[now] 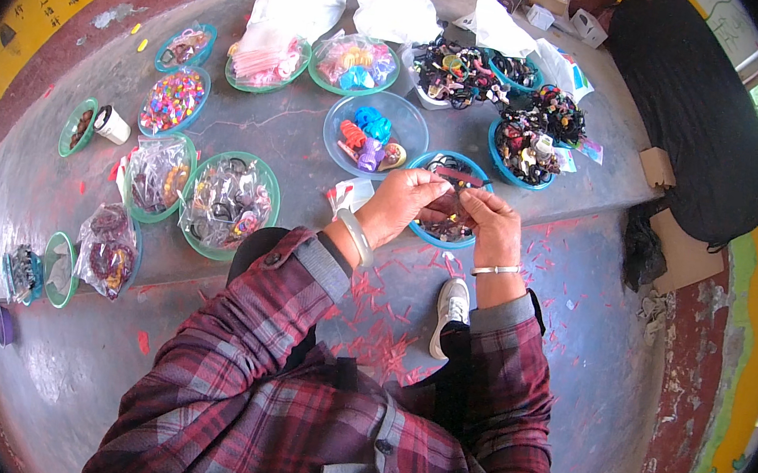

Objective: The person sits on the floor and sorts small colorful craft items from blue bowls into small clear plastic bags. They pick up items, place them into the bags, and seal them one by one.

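Head view: both hands up front, fingertips nearly meeting over a blue bowl [448,243]. Left hand [395,203]: closed in a pinch, thumb against forefinger. Right hand [498,229]: same, thumb and fingers pinched, just right of the left one's tips. Between them is a small thin item [456,189], directly at the fingertips; too small to tell what it is. Pale bangle [356,237] on the left wrist, silver-coloured bracelet [497,270] on the right.

Bowl under the hands holds dark bands [441,231] with small coloured bits. Just beyond the left hand: clear bluish bowl [339,126] with blue, red and purple bundles. Just left of the left hand: white-and-red packet [347,195]. Farther left: green bowl [273,191] of clear-bagged pieces. Beyond the right hand, slightly to its right: another blue bowl [498,163], heaped with more dark bundles. White bags [395,16] lie well beyond the left hand.

Well right of the right hand: black plastic bag [646,244] against flat cardboard [690,257]. Nearer the body than both hands: white shoe [452,312] between the forearms, red scraps [381,354] scattered over the floor, mostly left of the shoe.
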Available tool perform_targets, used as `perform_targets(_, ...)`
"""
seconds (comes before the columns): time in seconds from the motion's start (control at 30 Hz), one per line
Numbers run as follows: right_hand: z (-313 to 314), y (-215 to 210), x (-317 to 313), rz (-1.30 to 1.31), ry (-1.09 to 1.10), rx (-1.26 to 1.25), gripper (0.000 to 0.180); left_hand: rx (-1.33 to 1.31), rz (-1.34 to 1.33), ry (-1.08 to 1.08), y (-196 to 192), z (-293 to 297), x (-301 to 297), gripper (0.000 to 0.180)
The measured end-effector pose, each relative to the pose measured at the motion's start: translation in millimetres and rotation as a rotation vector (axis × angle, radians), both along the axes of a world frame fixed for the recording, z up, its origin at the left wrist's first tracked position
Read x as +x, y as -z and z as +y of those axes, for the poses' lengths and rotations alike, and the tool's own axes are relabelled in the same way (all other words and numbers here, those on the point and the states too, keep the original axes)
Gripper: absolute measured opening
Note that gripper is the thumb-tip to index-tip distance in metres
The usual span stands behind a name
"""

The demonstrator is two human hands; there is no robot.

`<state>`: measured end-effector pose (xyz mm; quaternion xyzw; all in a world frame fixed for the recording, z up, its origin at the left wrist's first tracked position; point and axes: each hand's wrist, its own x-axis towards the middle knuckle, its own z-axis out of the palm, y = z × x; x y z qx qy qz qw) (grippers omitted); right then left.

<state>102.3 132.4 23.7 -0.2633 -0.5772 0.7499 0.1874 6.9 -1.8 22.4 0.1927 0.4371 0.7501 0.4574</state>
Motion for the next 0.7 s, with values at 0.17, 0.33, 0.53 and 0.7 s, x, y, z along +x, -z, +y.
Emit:
perform_targets(0.17,0.6,0.9,0.5,0.002,0.002,-0.068,0.011,0.002,0.019,-0.008,-4.7,-1.9,1.1,0.024)
perform_targets(0.33,-0.8,0.0,0.4,0.019,-0.032,-0.14,0.011,-0.015,-0.06,-0.05,4.6,-0.2,-1.6,0.022)
perform_targets(0.53,-4.0,2.2,-1.5,0.017,-0.019,-0.158,0.011,0.027,-0.128,-0.118,3.0,-0.6,-0.7,0.02)
perform_targets(0.7,-4.2,4.0,-3.3,-0.001,-0.038,-0.134,0.011,0.052,-0.124,-0.154,11.1,-0.4,-3.6,0.019)
